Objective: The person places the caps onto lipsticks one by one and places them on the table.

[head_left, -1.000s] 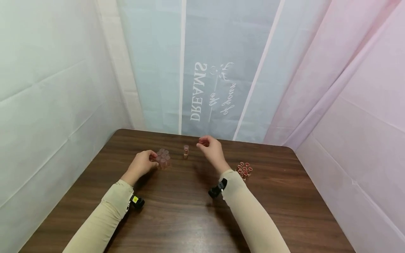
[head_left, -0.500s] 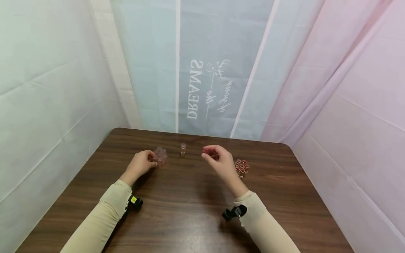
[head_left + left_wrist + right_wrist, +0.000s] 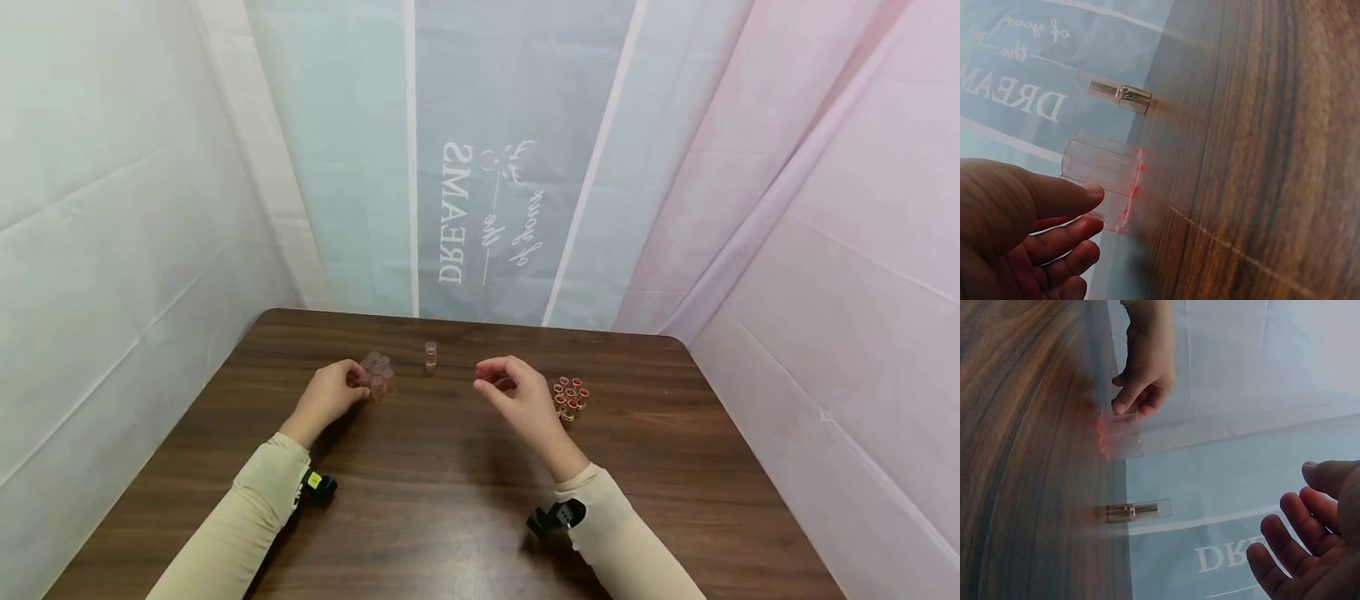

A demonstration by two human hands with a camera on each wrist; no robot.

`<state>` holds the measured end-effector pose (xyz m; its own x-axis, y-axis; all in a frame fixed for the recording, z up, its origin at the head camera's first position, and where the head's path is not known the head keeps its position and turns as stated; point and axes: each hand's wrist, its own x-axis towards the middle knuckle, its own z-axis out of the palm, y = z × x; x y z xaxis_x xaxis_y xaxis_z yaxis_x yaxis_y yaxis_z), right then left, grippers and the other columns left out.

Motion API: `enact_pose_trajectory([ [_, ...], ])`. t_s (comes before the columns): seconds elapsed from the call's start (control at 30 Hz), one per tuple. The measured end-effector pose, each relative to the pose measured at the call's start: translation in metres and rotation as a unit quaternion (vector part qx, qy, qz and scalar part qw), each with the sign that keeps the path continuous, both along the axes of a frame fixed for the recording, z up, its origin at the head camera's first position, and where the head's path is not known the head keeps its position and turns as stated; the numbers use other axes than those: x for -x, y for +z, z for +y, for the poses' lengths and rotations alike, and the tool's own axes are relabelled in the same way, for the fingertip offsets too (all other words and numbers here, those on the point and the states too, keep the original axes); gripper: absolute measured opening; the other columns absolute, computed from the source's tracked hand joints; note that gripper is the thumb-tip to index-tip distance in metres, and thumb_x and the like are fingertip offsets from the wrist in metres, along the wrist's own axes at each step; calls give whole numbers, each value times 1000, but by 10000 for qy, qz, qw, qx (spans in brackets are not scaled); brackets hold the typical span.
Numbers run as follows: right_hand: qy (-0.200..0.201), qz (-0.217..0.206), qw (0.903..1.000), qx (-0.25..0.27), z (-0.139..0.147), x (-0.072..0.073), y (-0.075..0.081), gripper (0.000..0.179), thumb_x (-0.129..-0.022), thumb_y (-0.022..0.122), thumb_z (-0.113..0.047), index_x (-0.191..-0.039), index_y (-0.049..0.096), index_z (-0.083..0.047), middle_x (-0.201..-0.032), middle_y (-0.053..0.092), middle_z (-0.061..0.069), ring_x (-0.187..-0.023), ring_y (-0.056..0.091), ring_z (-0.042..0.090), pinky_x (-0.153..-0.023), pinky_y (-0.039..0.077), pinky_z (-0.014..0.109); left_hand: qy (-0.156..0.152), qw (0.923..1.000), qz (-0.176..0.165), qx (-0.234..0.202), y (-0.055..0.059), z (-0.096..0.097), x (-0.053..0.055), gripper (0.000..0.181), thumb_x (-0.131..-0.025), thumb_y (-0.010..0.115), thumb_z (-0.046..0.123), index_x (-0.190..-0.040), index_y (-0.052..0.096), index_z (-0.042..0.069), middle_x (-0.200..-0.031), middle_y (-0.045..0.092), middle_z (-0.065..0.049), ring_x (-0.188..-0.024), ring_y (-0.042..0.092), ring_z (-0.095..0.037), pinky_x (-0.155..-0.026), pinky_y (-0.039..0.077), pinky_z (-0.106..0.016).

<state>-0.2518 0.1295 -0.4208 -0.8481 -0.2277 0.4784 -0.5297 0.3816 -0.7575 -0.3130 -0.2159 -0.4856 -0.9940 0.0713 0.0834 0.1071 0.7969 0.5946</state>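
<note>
My left hand (image 3: 330, 395) is at a cluster of clear plastic lipstick caps (image 3: 1105, 172). In the left wrist view its thumb and forefinger pinch the nearest cap in the cluster. To the right of the caps a gold lipstick tube (image 3: 431, 357) stands upright with a clear cap over its top, apart from both hands. My right hand (image 3: 519, 393) hovers over the table between that tube and a group of gold lipstick tubes (image 3: 571, 393) with red tops. Its fingers are loosely curved, and nothing is between them in the right wrist view.
The dark wood-grain table (image 3: 450, 492) has its far edge just behind the capped lipstick. A printed fabric sheet (image 3: 487, 100) hangs behind it, and pale fabric walls (image 3: 97, 267) stand on both sides. A small black camera (image 3: 557, 517) is strapped to each wrist.
My right hand has drawn back from near the capped lipstick, toward me and to the right. The left hand has stayed at the clear caps. The head view has shifted slightly.
</note>
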Motion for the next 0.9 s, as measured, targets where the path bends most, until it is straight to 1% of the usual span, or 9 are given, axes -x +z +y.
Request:
enact_pose_trajectory([
  [0.13,2,314,9995,-97,3,-1,4,21,-93,78,-13,-113,73,-8,-106,71,1,-94,68,15,-78,59,42,-3,10000,47,-36,0,0,-3,26,-92,78,17,-111,66,4,-106,71,-15,-98,66,-31,-85,52,-49],
  [0.27,-80,757,9962,-414,9,-2,12,24,-92,78,-12,-114,72,-6,-106,71,3,-93,68,17,-79,60,42,-26,9999,133,10,3,-2,-5,25,-91,78,18,-108,66,4,-104,71,-15,-95,66,-30,-83,53,-48],
  [0.37,-265,971,9924,-713,20,0,18,24,-91,79,-12,-114,72,-8,-107,71,2,-94,68,17,-80,60,37,-33,9997,221,23,9,-3,-7,24,-91,78,18,-105,65,5,-101,70,-14,-92,65,-28,-80,52,-47],
  [0.47,-535,1012,9892,-912,38,4,25,25,-90,80,-11,-114,73,-8,-106,71,2,-94,68,15,-80,59,34,-5,9996,279,-7,19,-2,-9,22,-92,77,19,-105,65,6,-100,70,-12,-91,65,-26,-79,52,-45],
  [0.57,-845,904,9879,-936,61,12,30,23,-91,79,-10,-114,73,-7,-104,71,3,-91,68,16,-79,59,32,-19,9991,412,-34,31,-1,-14,22,-94,75,20,-107,65,6,-102,70,-12,-93,65,-27,-80,53,-46],
  [0.73,-1301,487,9860,-918,98,25,31,20,-95,76,-14,-114,73,-7,-104,72,6,-90,68,18,-77,55,23,-10,9977,652,-159,52,-1,-25,25,-97,72,23,-114,64,5,-108,70,-14,-100,66,-31,-86,53,-50],
  [0.8,-1397,273,9845,-1029,111,30,30,22,-95,75,-18,-115,73,-8,-105,73,7,-91,68,20,-79,54,25,-13,9974,684,-223,59,0,-29,27,-98,71,25,-116,64,6,-109,70,-14,-101,66,-31,-87,53,-50],
  [0.9,-1424,-180,9801,-1371,132,37,25,27,-96,75,-25,-118,71,-10,-109,73,7,-94,68,22,-82,54,33,-71,9967,754,-299,67,3,-34,29,-99,70,27,-118,64,6,-111,70,-14,-103,65,-31,-88,53,-49],
])
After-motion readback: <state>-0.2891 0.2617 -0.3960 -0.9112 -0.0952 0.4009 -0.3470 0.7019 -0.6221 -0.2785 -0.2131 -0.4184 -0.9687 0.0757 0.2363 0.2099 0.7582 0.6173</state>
